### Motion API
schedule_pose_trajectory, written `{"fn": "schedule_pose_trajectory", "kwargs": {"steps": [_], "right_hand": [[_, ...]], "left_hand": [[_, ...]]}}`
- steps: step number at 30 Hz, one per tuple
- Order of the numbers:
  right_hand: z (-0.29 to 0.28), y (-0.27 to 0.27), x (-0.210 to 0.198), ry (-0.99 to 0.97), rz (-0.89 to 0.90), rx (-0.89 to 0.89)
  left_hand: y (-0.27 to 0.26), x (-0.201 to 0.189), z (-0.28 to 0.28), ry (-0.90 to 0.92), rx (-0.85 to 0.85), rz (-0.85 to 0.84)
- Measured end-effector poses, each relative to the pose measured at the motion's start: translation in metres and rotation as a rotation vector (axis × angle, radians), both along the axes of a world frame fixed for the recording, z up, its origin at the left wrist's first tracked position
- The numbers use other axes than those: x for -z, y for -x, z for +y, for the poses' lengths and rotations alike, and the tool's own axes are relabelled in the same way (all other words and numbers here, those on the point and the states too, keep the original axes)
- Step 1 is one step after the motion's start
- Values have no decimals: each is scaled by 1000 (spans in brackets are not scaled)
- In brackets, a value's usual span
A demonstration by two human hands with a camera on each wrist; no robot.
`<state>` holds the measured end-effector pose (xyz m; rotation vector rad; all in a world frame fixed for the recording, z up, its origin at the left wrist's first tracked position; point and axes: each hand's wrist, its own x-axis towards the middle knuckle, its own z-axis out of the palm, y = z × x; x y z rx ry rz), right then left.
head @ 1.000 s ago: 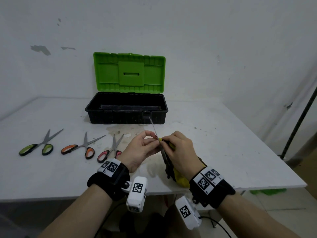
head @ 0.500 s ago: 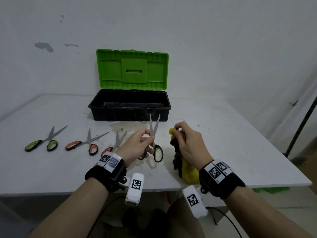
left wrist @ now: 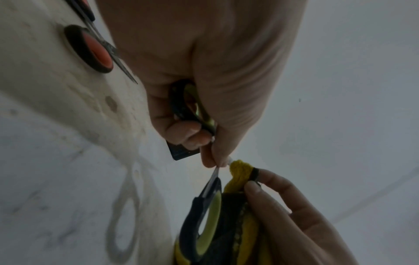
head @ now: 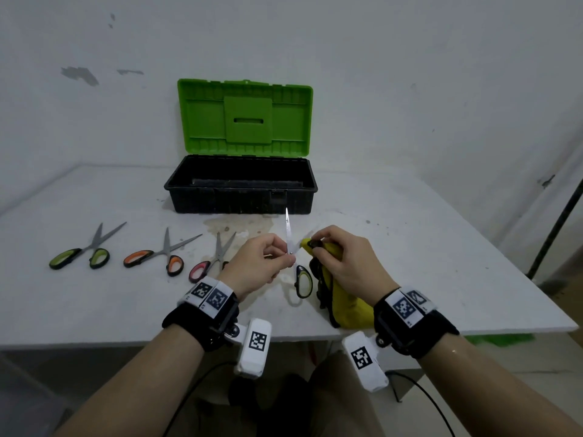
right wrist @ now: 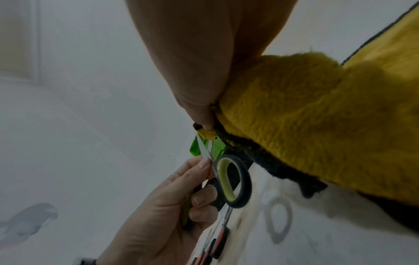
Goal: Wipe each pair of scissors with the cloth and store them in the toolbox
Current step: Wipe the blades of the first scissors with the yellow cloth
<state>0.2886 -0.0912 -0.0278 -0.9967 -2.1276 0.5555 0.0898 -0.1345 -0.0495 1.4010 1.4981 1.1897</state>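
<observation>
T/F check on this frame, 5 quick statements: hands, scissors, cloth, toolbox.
1. The left hand holds the green-handled scissors with blades open. True.
2. The right hand is empty. False: it pinches the yellow cloth.
3. The toolbox lid is shut. False: it stands open.
4. Three pairs of scissors lie on the table. True.
5. A pair lies in the toolbox. False: none shows inside.
</observation>
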Motion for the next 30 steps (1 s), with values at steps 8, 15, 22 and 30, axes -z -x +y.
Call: {"fn": "schedule_pose_trajectory", "kwargs": {"steps": [8,15,22,30], "right_hand": [[1,6,11,-196,-84,-57],[3,16,11,-318,-154,-114],[6,19,19,-315,-209,-120],[9,21,16,-326,-249,-112]], "left_hand": [[-7,12,6,24,-18,-122],[-7,11,4,35,26,-178],[-7,13,1,65,46,-190],[-7,14,3,72,69,-150]]}}
